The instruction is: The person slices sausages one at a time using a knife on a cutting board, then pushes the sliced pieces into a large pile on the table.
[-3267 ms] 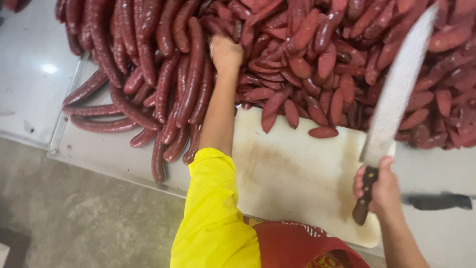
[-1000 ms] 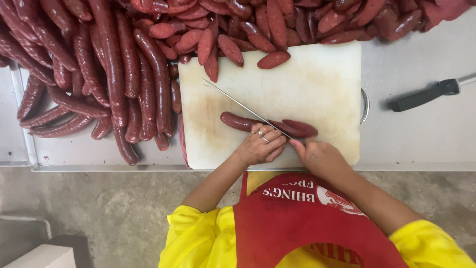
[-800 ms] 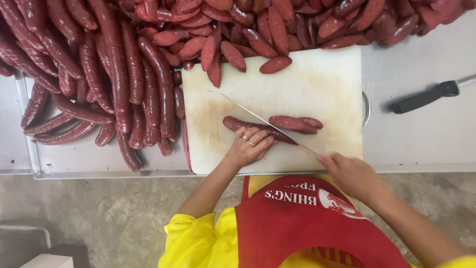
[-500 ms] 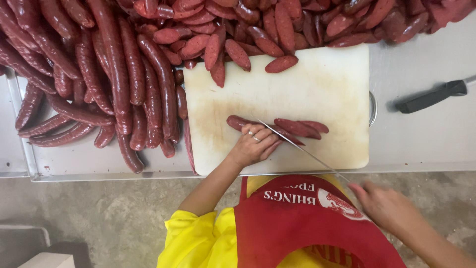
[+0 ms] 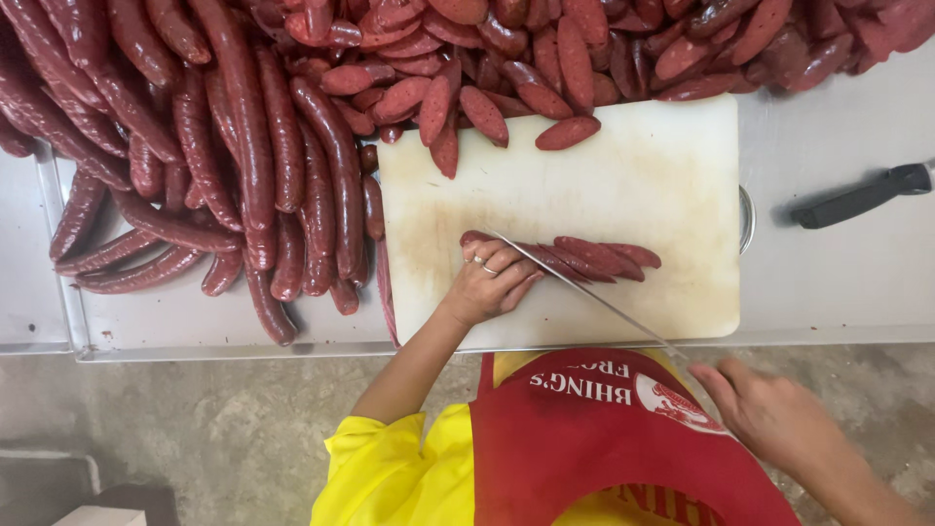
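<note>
My left hand (image 5: pixel 490 284) presses down on the left end of a dark red sausage (image 5: pixel 575 255) lying across the white cutting board (image 5: pixel 623 175). My right hand (image 5: pixel 774 414) grips the handle of a long knife (image 5: pixel 584 290), pulled back past the table edge above my red apron. The thin blade runs diagonally from my left fingers toward my right hand, crossing the sausage. To the right of the blade, several diagonal slices lie fanned out.
A big heap of whole sausages (image 5: pixel 224 166) fills the left of the steel table (image 5: pixel 838 273). Sliced pieces (image 5: pixel 545 49) are piled along the far edge, touching the board. A second black-handled knife (image 5: pixel 862 195) lies at the right. Concrete floor below.
My left hand fetched a sausage from the pile and laid it on the board. Over the last second the knife drew back toward me, my right hand moving down-right, and slices piled up.
</note>
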